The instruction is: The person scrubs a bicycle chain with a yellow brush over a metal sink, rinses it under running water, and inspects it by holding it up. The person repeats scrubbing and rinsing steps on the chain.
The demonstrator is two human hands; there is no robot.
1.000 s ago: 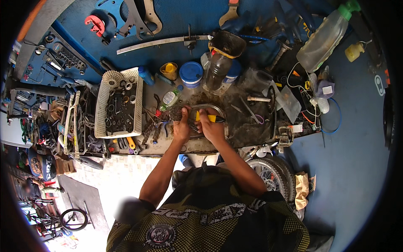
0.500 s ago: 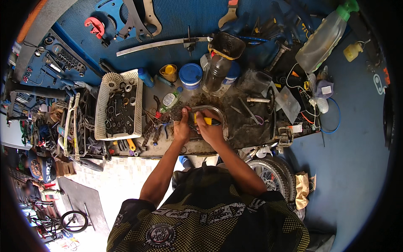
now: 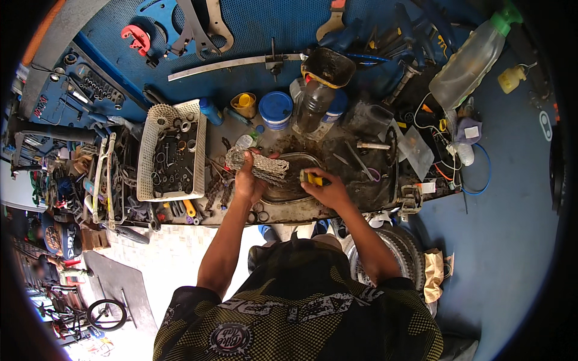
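My left hand (image 3: 247,188) is closed around a silver bicycle chain (image 3: 268,165) gathered into a bundle, with its thumb on top. The bundle hangs over the left part of a dark, oval metal tray (image 3: 316,161) on the bench. My right hand (image 3: 325,191) grips a yellow and black brush (image 3: 314,179) just right of the chain, apart from it. The brush's short pale end points left toward the bundle. Behind my left hand lies a clear bottle with a green part (image 3: 245,142), partly hidden by the chain.
A white basket (image 3: 142,174) of small metal parts stands left. Along the back are a blue-lidded tub (image 3: 276,108), a dark plastic bottle (image 3: 313,107) and a yellow cup (image 3: 244,103). Loose chains (image 3: 218,188) lie beside the basket. Scissors (image 3: 360,159) rest right of the tray.
My hands have moved apart. The chain bundle has turned into clearer view in my left hand, and the brush has shifted right, away from it.
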